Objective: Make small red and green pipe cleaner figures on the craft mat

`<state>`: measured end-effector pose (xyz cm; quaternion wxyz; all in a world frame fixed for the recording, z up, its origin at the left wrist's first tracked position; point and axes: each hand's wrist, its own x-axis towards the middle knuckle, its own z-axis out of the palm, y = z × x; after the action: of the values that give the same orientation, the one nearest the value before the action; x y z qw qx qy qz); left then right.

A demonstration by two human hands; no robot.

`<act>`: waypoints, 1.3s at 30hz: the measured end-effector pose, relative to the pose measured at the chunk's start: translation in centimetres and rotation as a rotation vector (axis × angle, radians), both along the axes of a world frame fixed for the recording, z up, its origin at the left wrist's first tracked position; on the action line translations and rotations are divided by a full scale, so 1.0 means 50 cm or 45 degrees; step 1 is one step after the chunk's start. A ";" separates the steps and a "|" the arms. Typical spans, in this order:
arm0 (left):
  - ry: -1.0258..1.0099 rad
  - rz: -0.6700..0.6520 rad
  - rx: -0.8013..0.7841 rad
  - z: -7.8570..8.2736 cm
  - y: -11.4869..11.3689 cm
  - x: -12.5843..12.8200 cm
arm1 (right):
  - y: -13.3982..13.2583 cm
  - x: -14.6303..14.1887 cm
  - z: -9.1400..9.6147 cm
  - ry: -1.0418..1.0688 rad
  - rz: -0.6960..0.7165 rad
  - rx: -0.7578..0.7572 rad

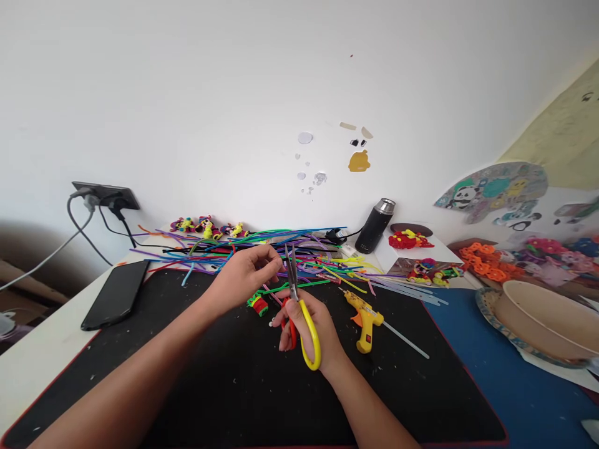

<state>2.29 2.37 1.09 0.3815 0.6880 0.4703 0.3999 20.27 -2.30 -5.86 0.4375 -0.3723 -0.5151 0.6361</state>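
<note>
A pair of scissors (309, 333) with one yellow and one red handle loop is gripped in my right hand (322, 324). Its blades point up and away from me and are slightly apart. Just left of the blades, my left hand (246, 274) is closed in a pinch; whatever lies between its fingertips is too small to make out. Below the left fingertips, a small red and green coiled pipe-cleaner piece (258, 304) lies on the black mat (234, 386). Behind both hands spreads a heap of many-coloured pipe cleaners (299, 238), partly covered by the left hand.
To the right lies a yellow glue gun (367, 319) with a glue stick in it. A black phone (116, 294) rests at the left. Against the wall stand a black flask (375, 226) and small pipe-cleaner figures (208, 227). A round bowl (552, 318) sits far right.
</note>
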 end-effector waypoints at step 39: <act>-0.104 -0.140 -0.123 0.005 0.003 0.011 | -0.001 0.009 -0.006 -0.289 -0.163 0.233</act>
<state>2.84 2.52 1.36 0.4545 0.6767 0.4344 0.3830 20.72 -2.35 -6.16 0.4482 -0.4323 -0.5923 0.5113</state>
